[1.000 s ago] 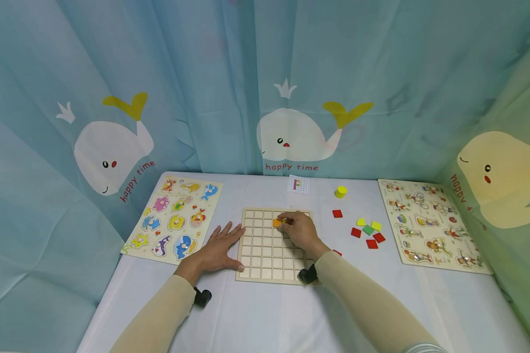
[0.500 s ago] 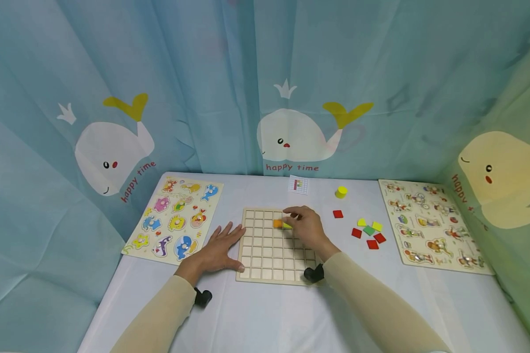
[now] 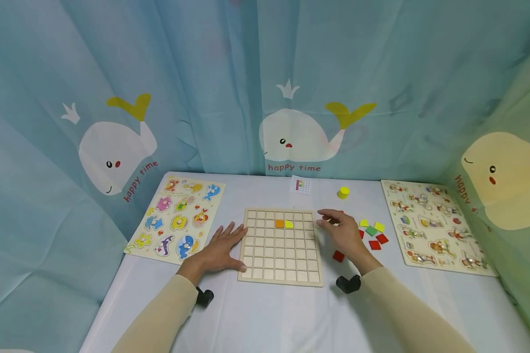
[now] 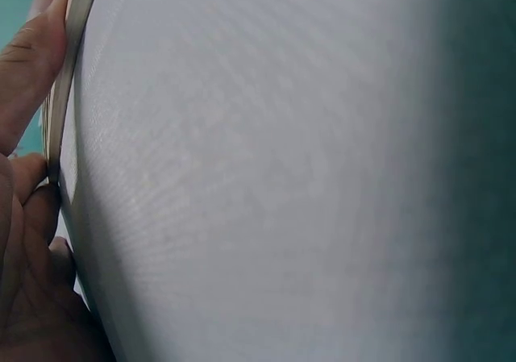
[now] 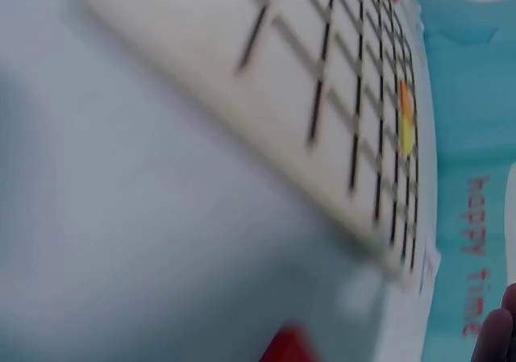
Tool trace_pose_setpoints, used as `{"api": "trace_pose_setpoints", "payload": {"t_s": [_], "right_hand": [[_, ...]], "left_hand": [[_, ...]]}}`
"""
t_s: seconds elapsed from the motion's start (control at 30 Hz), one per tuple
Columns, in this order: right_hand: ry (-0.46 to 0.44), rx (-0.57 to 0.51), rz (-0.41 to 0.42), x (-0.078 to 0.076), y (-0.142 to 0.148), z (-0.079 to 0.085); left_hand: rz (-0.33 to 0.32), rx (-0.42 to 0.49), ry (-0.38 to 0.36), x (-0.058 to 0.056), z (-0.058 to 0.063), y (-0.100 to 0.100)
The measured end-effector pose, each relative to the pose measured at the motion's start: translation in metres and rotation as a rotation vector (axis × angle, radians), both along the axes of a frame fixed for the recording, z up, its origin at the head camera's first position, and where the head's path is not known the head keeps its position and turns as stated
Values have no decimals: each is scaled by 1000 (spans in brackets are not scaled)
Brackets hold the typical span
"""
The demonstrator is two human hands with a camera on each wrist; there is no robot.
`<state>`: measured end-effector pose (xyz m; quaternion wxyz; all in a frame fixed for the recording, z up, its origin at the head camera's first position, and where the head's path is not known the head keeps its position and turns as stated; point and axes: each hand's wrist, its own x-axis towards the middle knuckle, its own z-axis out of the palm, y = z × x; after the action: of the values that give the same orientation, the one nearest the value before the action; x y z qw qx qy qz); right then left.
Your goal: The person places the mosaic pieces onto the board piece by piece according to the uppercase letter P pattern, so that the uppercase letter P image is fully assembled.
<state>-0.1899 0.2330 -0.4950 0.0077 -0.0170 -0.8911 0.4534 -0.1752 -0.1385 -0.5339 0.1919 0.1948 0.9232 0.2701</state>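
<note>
A square wooden grid board (image 3: 279, 256) lies in the middle of the table. Side by side in its second row sit an orange tile (image 3: 279, 224) and a yellow tile (image 3: 289, 224). My left hand (image 3: 221, 250) rests with spread fingers against the board's left edge; the left wrist view shows a thumb (image 4: 32, 64) at that edge. Just past the board's right edge, my right hand (image 3: 345, 238) hovers with thumb and fingers apart, nothing visible between them. Loose red tiles (image 3: 375, 245), yellow tiles (image 3: 379, 226) and a green tile (image 3: 371, 231) lie right of it, some partly hidden behind it.
A yellow cylinder (image 3: 343, 192) stands at the back right, and a small printed pattern card (image 3: 300, 185) lies behind the board. A sea-animal puzzle (image 3: 176, 218) lies at the left, a figure puzzle (image 3: 437, 225) at the right. Curtains (image 3: 229, 88) hang behind the table.
My right hand has let go of the yellow tile beside the orange one and moved right, off the board towards the loose tiles. My left hand has stayed at the board's edge.
</note>
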Motion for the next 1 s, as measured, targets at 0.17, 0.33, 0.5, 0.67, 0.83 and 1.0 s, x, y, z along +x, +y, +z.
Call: {"api": "trace_pose_setpoints", "payload": {"t_s": [0.17, 0.33, 0.5, 0.67, 0.83, 1.0], "right_hand": [[-19, -8, -7, 17, 24, -5], [-82, 13, 36, 35, 42, -15], [-159, 40, 36, 52, 54, -23], [-164, 59, 47, 64, 59, -28], [-91, 114, 85, 66, 56, -33], [-60, 180, 87, 63, 52, -37]], "left_hand": [[-9, -10, -7, 0, 0, 0], [-8, -9, -8, 0, 1, 1], [-4, -14, -10, -1, 1, 2], [3, -12, -9, -1, 1, 2], [13, -10, -5, 0, 1, 2], [7, -10, -12, 1, 1, 1]]}}
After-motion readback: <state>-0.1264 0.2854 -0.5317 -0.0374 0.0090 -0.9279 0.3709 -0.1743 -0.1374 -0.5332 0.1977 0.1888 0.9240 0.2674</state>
